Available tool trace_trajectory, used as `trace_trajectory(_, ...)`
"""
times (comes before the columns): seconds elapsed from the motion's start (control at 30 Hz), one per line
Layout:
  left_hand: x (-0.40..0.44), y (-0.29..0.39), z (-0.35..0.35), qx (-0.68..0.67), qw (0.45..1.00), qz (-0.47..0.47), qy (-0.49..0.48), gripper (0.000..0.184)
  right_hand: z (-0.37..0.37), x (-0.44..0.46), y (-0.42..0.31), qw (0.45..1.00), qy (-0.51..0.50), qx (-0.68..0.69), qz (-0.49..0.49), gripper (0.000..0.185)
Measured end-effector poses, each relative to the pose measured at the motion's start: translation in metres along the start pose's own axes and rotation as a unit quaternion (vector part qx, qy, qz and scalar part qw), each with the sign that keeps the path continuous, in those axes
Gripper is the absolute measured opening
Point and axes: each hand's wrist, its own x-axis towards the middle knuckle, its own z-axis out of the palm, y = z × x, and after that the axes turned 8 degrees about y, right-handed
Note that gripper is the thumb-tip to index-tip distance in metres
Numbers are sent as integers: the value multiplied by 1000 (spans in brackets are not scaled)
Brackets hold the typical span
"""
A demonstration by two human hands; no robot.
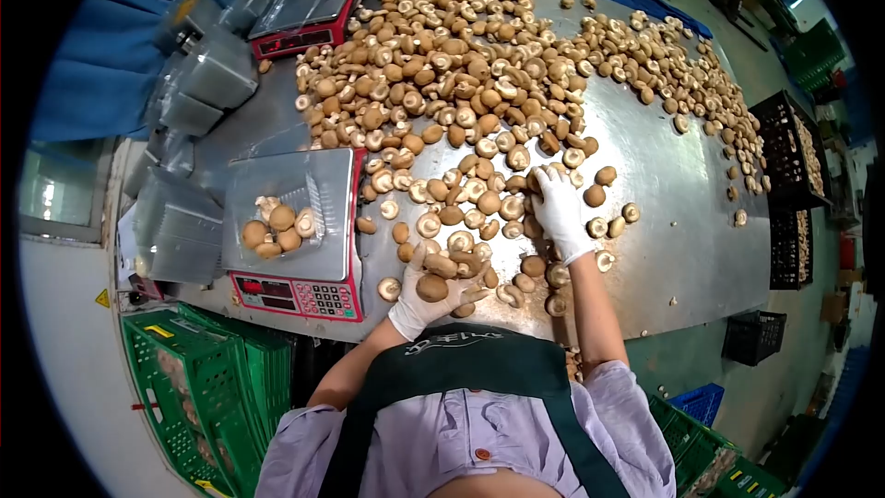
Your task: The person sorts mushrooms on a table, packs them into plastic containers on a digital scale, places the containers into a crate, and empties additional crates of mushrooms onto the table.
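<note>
My left hand [429, 300], in a white glove, is palm up near the table's front edge, with several brown mushrooms [431, 288] resting in it under curled fingers. Farther right, my right hand [560, 212], also gloved, reaches over the loose mushrooms; its fingertips are bent down against a mushroom [535, 181]. To the left, a clear plastic tray [318, 194] with several mushrooms stands on a red scale [346, 300]. A large mushroom pile [442, 55] covers the back of the metal table [664, 212].
A second red scale [346, 23] stands at the back left, beside stacked clear trays [180, 226]. Green crates [184, 360] are at the lower left. Black crates [791, 152] of mushrooms stand beyond the table's right edge. More mushrooms [664, 65] spread along the back right.
</note>
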Motion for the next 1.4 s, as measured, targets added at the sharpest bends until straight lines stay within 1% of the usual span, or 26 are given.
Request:
trace_trajectory(0.03,-1,0,1,-24,1000,-8,1,86,8,6,7,999,-42,27,-11,35)
trace_trajectory(0.1,3,1,-5,-89,995,-32,-40,83,0,3,5,997,-13,79,-10,34)
trace_trajectory(0.13,1,0,2,-97,994,-29,-34,78,-7,1,-5,991,11,126,34,33)
trace_trajectory(0.17,3,0,5,-99,994,-24,-31,78,-16,-5,-19,966,-17,216,144,37)
trace_trajectory(0.23,4,-2,6,-99,995,19,-24,74,-32,-18,-47,909,-26,352,220,42)
trace_trajectory(0.3,8,-1,2,-62,997,38,-10,75,-53,-40,-75,936,-71,317,134,45)
trace_trajectory(0.37,11,2,-7,-87,995,49,-16,73,-63,-60,-92,909,-182,367,72,48)
trace_trajectory(0.43,12,3,-4,-167,984,56,20,71,-61,-74,-100,904,-152,393,73,46)
trace_trajectory(0.47,11,0,-3,-85,993,70,48,71,-65,-76,-99,893,-160,396,137,42)
trace_trajectory(0.57,5,-5,14,-59,996,37,51,72,-70,-75,-89,882,-124,374,260,27)
trace_trajectory(0.67,3,1,22,-45,993,36,100,77,-65,-76,-72,866,-64,390,305,24)
trace_trajectory(0.7,1,1,26,-39,990,60,118,74,-68,-73,-68,896,-54,346,271,23)
trace_trajectory(0.77,-5,3,41,-42,976,109,181,69,-77,-67,-71,890,-55,355,282,22)
trace_trajectory(0.83,-4,13,18,88,974,192,82,63,-71,-72,-62,889,-69,341,298,21)
trace_trajectory(0.9,-15,27,35,-57,974,171,137,53,-68,-72,-59,890,-68,347,286,21)
trace_trajectory(0.93,-30,27,48,117,947,278,107,52,-66,-72,-57,897,-73,338,273,21)
trace_trajectory(1.0,-59,28,75,426,735,505,152,50,-62,-74,-53,909,-74,324,250,21)
trace_trajectory(1.03,-71,48,81,283,834,455,132,48,-63,-73,-55,903,-78,337,255,20)
trace_trajectory(1.07,-83,67,86,114,898,406,121,46,-63,-71,-57,902,-84,341,253,20)
trace_trajectory(1.13,-103,94,91,227,755,599,136,48,-65,-70,-62,904,-84,338,246,19)
trace_trajectory(1.17,-114,110,99,357,601,699,150,50,-66,-68,-65,909,-78,330,242,19)
trace_trajectory(1.2,-124,129,90,462,461,726,219,48,-62,-70,-62,908,-82,331,243,19)
trace_trajectory(1.23,-130,141,88,568,255,709,331,54,-61,-70,-62,899,-96,336,264,19)
trace_trajectory(1.3,-129,168,56,727,30,506,462,58,-58,-70,-61,909,-105,318,250,19)
trace_trajectory(1.33,-121,175,38,745,-51,478,463,63,-56,-70,-60,914,-108,306,243,20)
trace_trajectory(1.4,-119,181,45,759,-44,433,484,66,-52,-71,-58,924,-84,307,214,19)
